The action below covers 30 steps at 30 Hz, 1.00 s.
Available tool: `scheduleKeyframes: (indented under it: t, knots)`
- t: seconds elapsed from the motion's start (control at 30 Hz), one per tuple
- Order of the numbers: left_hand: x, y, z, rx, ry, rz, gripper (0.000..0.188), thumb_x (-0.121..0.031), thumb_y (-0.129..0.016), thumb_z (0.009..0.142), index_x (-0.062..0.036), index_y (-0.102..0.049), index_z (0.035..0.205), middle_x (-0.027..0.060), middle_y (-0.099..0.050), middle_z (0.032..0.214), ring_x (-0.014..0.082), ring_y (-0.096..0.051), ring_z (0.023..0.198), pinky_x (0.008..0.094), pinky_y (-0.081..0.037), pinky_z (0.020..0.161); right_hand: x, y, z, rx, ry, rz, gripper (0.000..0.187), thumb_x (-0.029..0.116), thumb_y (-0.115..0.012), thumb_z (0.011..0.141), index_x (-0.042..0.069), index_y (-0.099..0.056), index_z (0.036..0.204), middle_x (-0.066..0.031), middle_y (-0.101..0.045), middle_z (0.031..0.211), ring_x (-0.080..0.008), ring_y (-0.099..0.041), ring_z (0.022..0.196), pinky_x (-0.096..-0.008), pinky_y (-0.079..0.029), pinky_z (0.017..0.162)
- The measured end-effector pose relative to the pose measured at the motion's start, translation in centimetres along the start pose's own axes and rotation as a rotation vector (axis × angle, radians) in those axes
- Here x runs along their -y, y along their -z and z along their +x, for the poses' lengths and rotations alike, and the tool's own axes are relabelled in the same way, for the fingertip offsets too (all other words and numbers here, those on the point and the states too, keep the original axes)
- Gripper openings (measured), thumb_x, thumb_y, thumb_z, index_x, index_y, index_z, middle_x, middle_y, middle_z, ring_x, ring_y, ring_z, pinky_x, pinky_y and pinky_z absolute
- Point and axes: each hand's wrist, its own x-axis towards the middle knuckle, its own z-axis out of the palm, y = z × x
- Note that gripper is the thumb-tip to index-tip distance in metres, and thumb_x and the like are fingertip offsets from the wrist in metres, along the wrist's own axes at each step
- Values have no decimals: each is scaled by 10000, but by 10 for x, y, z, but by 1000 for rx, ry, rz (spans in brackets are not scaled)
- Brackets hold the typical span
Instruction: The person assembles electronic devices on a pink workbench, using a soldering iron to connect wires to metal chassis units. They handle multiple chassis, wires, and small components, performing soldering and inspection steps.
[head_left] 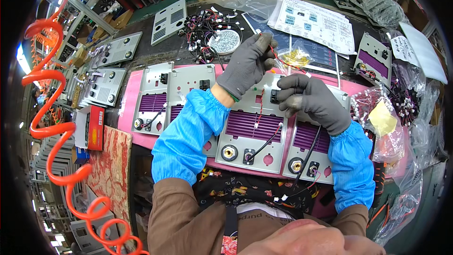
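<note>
My left hand (244, 69), in a grey glove, pinches a thin red-and-black wire (278, 58) above the far edge of the middle panel. Next to a black socket (273, 96) on that light grey metal panel (221, 134) is my gloved right hand (314, 104). Its fingers are curled, and whatever lies in them is hidden. The panel carries purple louvres (245, 127), a round brass-centred fitting (229, 152) and a short wired connector (248, 156). A similar panel (289, 160) lies under my right forearm, with a black rod-like tool (309, 153) slanting across it.
More panels (146, 95) lie on the pink mat (126, 106) to the left. Beyond are a tangle of wire leads (198, 30), a white dish of small metal parts (224, 41) and paper sheets (314, 24). Bagged connectors (377, 108) sit right; an orange coiled hose (59, 127) hangs left.
</note>
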Motion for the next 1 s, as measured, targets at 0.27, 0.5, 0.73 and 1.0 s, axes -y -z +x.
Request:
scheduleKeyframes:
  t: [0.27,0.5,0.73,1.0]
  knots:
    - [-7,1,1,54,13,49,223,-263,-603,984,-54,-554,1043,18,-567,910,88,-545,744,220,-492,592,5,0,0,-79,7,-44,445,135,-644,879,-68,-513,1253,-168,-643,1068,-197,-671,900,-279,-576,681]
    - [-5,6,4,28,11,196,224,-257,-584,995,-49,-562,1076,10,-587,935,71,-534,737,216,-465,590,-4,9,2,-76,13,-56,327,109,-632,928,-70,-584,1198,-148,-681,982,-162,-678,832,-253,-561,669]
    - [-1,0,-1,-93,38,326,179,-203,-606,972,-45,-581,1053,2,-582,906,59,-516,711,200,-455,577,-14,-1,1,-46,42,-329,319,109,-671,907,-66,-639,1171,-118,-699,1010,-132,-660,864,-274,-541,763]
    - [0,-13,-6,-155,24,461,263,-196,-663,937,-14,-601,1116,-9,-606,859,43,-552,691,171,-457,542,-18,-8,-1,-38,5,-327,371,86,-709,882,-86,-619,1198,-153,-703,1060,-180,-676,955,-300,-543,856]
